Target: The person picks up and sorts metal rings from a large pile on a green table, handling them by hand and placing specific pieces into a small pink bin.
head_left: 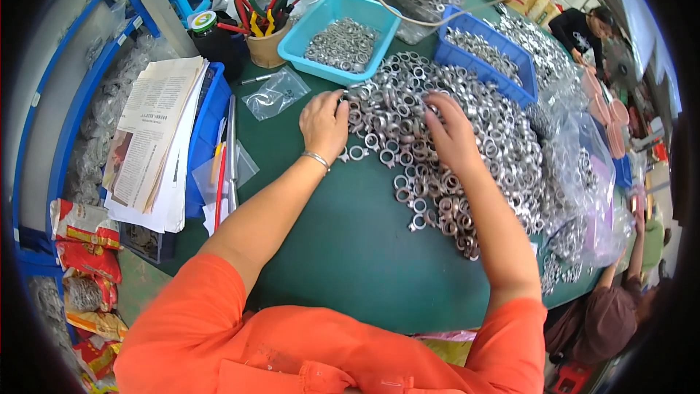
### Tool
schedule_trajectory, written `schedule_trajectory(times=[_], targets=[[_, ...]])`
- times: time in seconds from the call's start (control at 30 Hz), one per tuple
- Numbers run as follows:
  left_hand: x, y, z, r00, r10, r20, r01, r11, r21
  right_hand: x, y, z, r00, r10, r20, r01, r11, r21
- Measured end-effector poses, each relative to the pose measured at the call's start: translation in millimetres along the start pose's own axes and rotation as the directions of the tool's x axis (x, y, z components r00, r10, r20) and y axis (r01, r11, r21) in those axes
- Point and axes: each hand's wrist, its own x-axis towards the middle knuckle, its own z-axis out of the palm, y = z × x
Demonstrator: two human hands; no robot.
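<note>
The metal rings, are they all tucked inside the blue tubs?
No, a big heap of metal rings lies loose on the green table.

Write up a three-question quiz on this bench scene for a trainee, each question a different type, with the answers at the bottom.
1. True or false: the right hand is at the pile of metal rings.
2. Multiple choice: what colour is the basin just beyond the left hand?
A) Red
B) Light blue
C) White
3. Fill in the blank: the metal band is worn on the person's ____ wrist.

Key:
1. True
2. B
3. left
</note>
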Motion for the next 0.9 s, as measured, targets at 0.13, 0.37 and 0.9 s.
schedule_trajectory(times=[0.13,0.37,0.9], targets=[[11,3,5,0.991,-0.104,0.090,0.114,0.987,-0.115,95,76,56,0.987,0.055,0.148,-0.055,0.999,-0.003],[17,10,3,0.970,-0.214,0.112,0.220,0.974,-0.047,134,50,109,0.781,0.522,0.342,-0.212,0.737,-0.641],[-32,21,-44,0.968,0.070,0.239,-0.003,0.963,-0.270,11,-10,88,0.892,-0.039,0.451,0.147,0.967,-0.208]])
